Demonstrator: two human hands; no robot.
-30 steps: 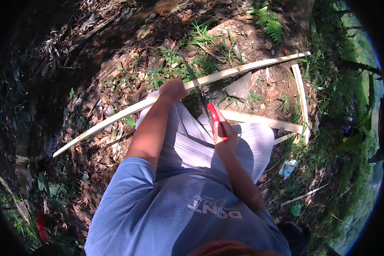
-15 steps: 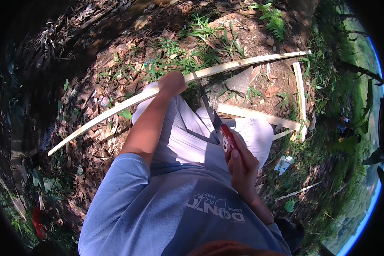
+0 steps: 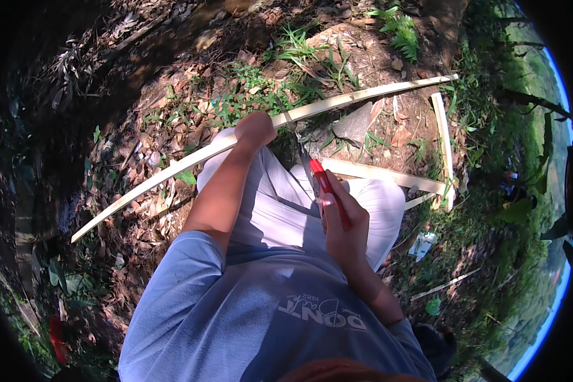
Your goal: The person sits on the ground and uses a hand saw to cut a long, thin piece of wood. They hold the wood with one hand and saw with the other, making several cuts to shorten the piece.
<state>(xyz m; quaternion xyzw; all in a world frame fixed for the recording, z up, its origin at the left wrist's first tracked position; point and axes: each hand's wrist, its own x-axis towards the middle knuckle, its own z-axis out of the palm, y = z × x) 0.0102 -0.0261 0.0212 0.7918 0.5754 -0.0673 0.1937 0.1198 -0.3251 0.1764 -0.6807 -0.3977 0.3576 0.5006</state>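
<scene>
A long pale wooden strip (image 3: pixel 363 95) runs slantwise in front of me, from low on the left to higher on the right. My left hand (image 3: pixel 256 130) is closed round it near its middle, close to my knee. In my right hand (image 3: pixel 347 229) is the red handle of a handsaw (image 3: pixel 328 186), gripped above my lap. The saw's thin dark blade points away from me and crosses the strip just right of my left fist. Whether its teeth have cut into the wood is too small to tell.
Shorter pale wooden pieces lie at the right: one strip (image 3: pixel 444 143) pointing away, another (image 3: pixel 388 174) across beside my knee. A flat grey stone (image 3: pixel 354 124) sits under the long strip. Dry leaves and grass cover the ground. A white crumpled item (image 3: pixel 423 244) lies right of me.
My right hand has pushed the saw forward and slightly left, so its handle is nearer the strip. My left hand still grips the strip, whose left end has dipped a little.
</scene>
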